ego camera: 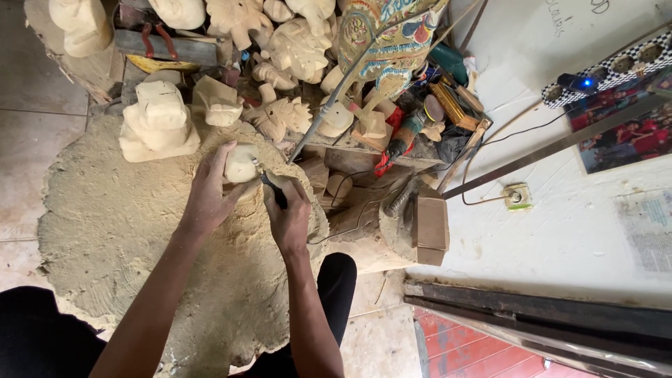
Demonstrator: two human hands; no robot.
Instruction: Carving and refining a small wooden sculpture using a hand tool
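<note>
The left hand (210, 192) holds a small pale wood piece (240, 165) on the far part of the worktop (105, 231), a big rough round slab covered in wood dust. The fingers (225, 155) curl around the wood piece and pinch it from the side, with the thumb under it.

The right hand (288, 213) is just beside it. Its fingers are pressed together around a thin dark tool (271, 186), and the tool's tip touches the wood piece (right at its near edge). A thin black cord (350, 220) runs away from this hand to the right.

Just behind the wood piece stands a blocky pale carving (159, 120). More pale carved figures (294, 49) are piled behind that, and a brightly painted carving (388, 38) stands among them. A socket (516, 197) sits on the white wall to the right. Both arms reach out from the bottom of the view, over dark trousers (336, 287).
</note>
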